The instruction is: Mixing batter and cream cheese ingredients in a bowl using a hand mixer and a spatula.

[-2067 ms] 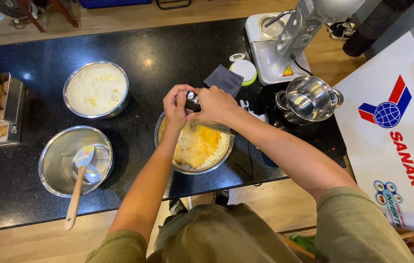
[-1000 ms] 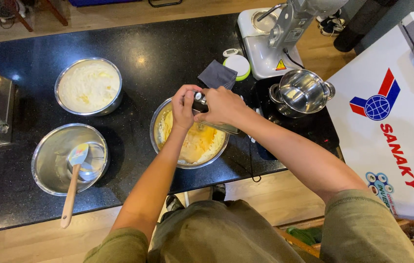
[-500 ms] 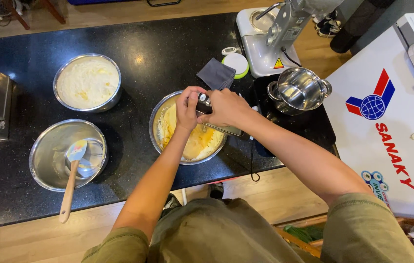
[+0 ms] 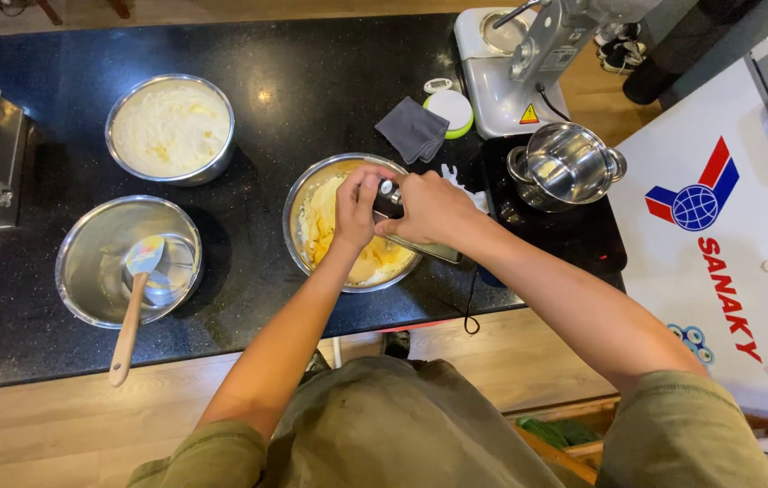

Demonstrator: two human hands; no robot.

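A person stands at the front edge of a black speckled stone worktop (image 4: 311, 99), seen from above. Both hands meet over a round steel bowl of pale yellow batter (image 4: 352, 221) near the worktop's middle. The left hand (image 4: 357, 203) and right hand (image 4: 429, 208) each have their grip closed around a small dark device with a silver band (image 4: 388, 194), held just above the batter; what sort of tool it is cannot be told.

The step in hand looks like working that device over the batter, and any next move would call for keeping it steady above the bowl.

Towards the back left sits a steel bowl of white cream (image 4: 171, 126). At the front left, an empty steel bowl (image 4: 94, 271) holds a wooden-handled spatula (image 4: 131, 307). A grey folded cloth (image 4: 413, 128) lies behind the batter bowl.
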